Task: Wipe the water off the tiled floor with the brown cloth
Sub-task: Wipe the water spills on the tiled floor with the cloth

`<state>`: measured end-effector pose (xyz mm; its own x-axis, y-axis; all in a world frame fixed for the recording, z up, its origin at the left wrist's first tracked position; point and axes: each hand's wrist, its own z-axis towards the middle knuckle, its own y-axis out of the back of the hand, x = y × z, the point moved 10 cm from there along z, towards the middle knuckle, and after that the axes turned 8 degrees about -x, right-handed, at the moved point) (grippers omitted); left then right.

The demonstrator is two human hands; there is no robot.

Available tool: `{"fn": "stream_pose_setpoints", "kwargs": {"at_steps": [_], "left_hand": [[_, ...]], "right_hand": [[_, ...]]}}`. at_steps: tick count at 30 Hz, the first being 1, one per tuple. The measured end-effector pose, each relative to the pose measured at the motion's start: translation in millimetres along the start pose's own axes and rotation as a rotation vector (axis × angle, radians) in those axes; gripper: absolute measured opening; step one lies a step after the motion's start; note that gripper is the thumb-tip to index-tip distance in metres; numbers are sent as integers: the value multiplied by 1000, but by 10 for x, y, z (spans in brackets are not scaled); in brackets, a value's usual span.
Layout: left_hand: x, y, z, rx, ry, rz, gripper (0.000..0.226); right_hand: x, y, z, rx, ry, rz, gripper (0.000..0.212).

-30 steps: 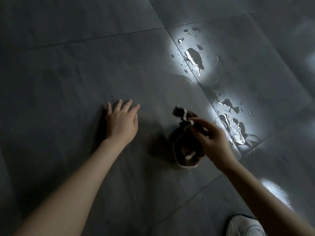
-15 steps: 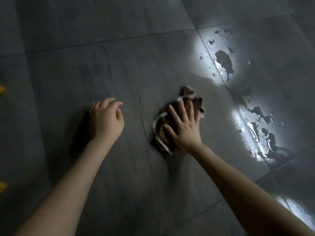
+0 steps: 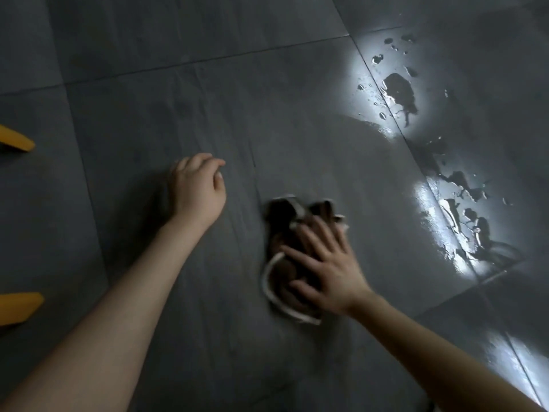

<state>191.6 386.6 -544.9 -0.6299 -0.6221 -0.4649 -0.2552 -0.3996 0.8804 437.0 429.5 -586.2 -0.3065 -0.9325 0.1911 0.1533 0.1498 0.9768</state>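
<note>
Head view: blurred right hand (image 3: 328,267) half-covers brown cloth (image 3: 282,230).

Head view, sole camera: I saw it look steeply down, close over the tiled floor (image 3: 208,84), forearms entering from below.

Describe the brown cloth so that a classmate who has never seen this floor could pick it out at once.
Start at the dark grey tiled floor, with shiny water puddles along its right side. Left of the puddles, near the middle, the right hand presses flat on a crumpled bundle: the brown cloth. Its pale edging sets it apart; the left hand rests on bare tile.
</note>
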Motion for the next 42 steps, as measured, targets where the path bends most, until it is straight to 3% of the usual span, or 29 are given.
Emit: {"fn": "stream_pose_setpoints", "kwargs": {"at_steps": [4,7,10,12,14,16,21,23,26,29,31,33,36,38,42], "left_hand": [[-437,-467,-220,229,-99,49,37],[-727,-745,-347,336,-181,122,42],[-970,-912,-421,408,-266,181,49],[-1173,-1029,-477,464,-376,246,54],[-1377,-1146,-503,512,-458,294,60],[-1597,-1260,-512,549,-503,327,66],[-2283,-1589,-596,620,-597,369,83],[-2468,-1712,-577,633,-591,387,93],[-2609,-1826,-540,630,-568,421,105],[-2623,-1851,-500,614,-562,428,108],[-2607,-1835,-495,600,-573,434,107],[-2600,-1813,-499,590,-571,441,107],[-2633,-1792,-544,614,-559,480,106],[-2666,-1780,-578,655,-535,527,104],[-2934,-1669,-608,681,-592,610,77]], "right_hand": [[-1347,259,-312,13,-470,-104,66],[-1563,256,73,5,-708,-99,76],[-878,142,89,-57,-493,-38,64],[-433,106,-424,-24,-339,-32,57],[-504,166,-1116,-24,-407,-41,54],[-968,308,-1781,-47,-641,-95,56],[-2230,678,-2836,-92,-1504,-116,69],[-2638,726,-2652,-96,-1626,-71,67],[-3007,683,-1804,-20,-1388,-98,66],[-2761,550,-929,121,-897,-135,68],[-2503,513,-856,288,-624,-166,72],[-2398,541,-1282,495,-466,-194,74],[-2397,661,-2333,777,-416,-214,76],[-2430,710,-2893,880,-497,-211,84],[-2512,721,-3203,755,-616,-159,85]]}}
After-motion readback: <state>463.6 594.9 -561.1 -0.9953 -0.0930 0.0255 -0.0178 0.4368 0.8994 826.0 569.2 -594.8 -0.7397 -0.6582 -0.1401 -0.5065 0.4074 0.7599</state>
